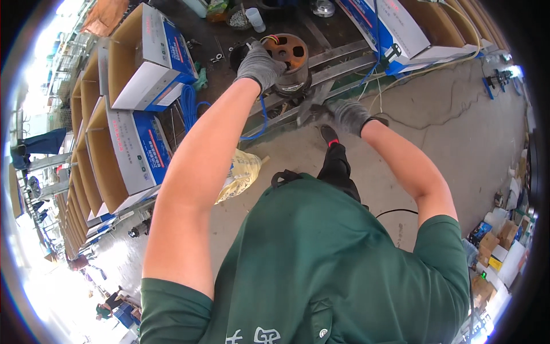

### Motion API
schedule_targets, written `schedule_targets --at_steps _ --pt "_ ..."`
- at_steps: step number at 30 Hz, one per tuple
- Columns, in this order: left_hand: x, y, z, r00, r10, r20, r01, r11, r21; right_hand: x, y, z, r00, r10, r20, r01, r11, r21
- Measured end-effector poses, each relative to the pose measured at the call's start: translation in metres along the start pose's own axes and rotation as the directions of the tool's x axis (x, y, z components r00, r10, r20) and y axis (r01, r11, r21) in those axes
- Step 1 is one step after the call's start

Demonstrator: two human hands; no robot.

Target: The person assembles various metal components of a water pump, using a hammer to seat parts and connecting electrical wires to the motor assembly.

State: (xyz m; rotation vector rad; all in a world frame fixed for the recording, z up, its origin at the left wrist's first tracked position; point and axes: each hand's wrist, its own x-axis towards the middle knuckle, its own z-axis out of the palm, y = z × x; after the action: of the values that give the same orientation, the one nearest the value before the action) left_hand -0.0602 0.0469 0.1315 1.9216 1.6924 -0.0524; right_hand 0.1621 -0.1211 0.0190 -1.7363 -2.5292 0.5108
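A round motor housing (293, 71), dark-walled with a rusty brown top cut by several openings, stands on the metal bench. Red and yellow wires curl out at its upper left. My left hand (262, 66), in a grey knit glove, grips its left side; a dark rounded part (238, 55) lies just beyond the fingers, which partly hide it. To the lower right of the housing, my gloved right hand (348, 116) is closed around a hammer (311, 110). Its grey head, smeared by motion, points toward the housing, and a dark handle end shows by my wrist.
Open cardboard cartons (146, 71) in blue and white line the left, with more cartons (395, 34) at the upper right. A white cup (255, 20) and a bowl of small parts (238, 19) stand at the back. Blue cable (189, 106) hangs beside the bench; a yellowish bag (243, 175) is below.
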Motion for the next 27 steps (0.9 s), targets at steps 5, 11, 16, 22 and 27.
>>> schedule_targets --at_steps 5,11,16,22,27 --pt "0.008 -0.011 0.005 0.999 -0.024 -0.044 0.023 1.000 -0.008 -0.006 0.014 -0.006 1.000 -0.007 0.004 0.007 0.997 -0.071" --pt "-0.005 0.006 -0.003 1.000 0.000 -0.002 0.000 1.000 0.013 0.002 -0.023 -0.025 0.993 -0.092 0.071 0.094 0.995 -0.021" --pt "0.008 -0.003 0.009 0.995 -0.051 -0.081 0.048 0.998 -0.039 0.010 -0.003 -0.025 0.999 0.000 0.033 0.002 0.998 -0.057" --pt "0.005 0.002 0.003 0.996 -0.084 -0.039 0.082 0.996 -0.043 0.002 -0.040 -0.029 0.965 -0.240 0.104 0.247 0.966 -0.070" --pt "0.018 -0.006 0.012 0.985 -0.169 -0.042 0.163 0.981 -0.105 0.013 0.004 -0.020 0.999 -0.040 0.004 0.040 0.999 -0.006"
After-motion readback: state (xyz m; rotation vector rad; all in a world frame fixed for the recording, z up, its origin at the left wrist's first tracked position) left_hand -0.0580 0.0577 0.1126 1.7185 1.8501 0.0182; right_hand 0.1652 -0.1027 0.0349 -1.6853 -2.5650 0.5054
